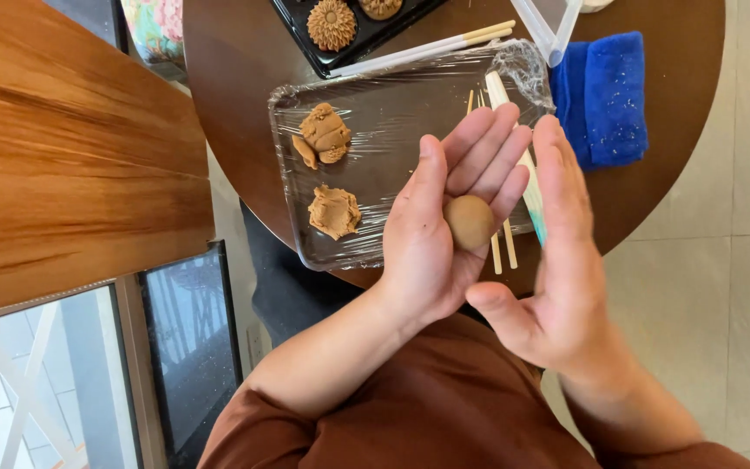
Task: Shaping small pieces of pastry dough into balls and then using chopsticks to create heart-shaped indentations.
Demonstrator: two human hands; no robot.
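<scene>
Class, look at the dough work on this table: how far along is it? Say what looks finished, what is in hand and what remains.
Done: two flower-shaped pieces sit in the black tray. In hand: the left hand cradles a smooth dough ball, with the right hand open beside it. Left, probably: the ball is unshaped, and two rough dough pieces lie on the wrapped tray.

Round dark-brown table [236, 104] as landmark. Right of it and below, pale tiled floor [740, 260], evenly daylit. Left of it, a warm wooden panel [71, 165] with visible grain. Below the panel, a window [36, 391] showing white framing outside, beside it a dark glass pane [188, 347]. Floral fabric [154, 26] at table's upper left.
</scene>
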